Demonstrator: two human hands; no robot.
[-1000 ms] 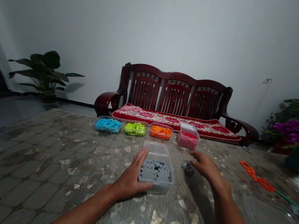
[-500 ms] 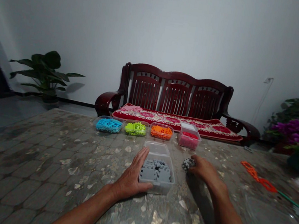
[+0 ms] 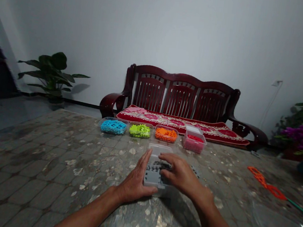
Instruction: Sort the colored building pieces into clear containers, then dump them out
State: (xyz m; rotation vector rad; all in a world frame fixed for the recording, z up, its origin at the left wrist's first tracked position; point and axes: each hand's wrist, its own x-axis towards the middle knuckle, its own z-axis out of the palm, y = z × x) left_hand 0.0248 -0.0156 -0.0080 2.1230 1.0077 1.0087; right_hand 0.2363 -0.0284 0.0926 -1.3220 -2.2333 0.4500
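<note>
Clear plastic box of grey pieces sits mid-frame on the patterned surface. Blue tub, green tub, orange tub and red tub line up beyond it. Of the hands, the left hand lies open against its left wall. The right hand arches over it, and I cannot tell if it grips anything.

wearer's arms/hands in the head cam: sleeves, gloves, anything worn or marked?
Left hand and right hand: bare, no gloves. Forearms are bare up to the frame edge, with no sleeve or cuff in view. No watch, band or ring that I can make out, though the light is dim and small jewellery could be missed. No cables or markings.
</note>
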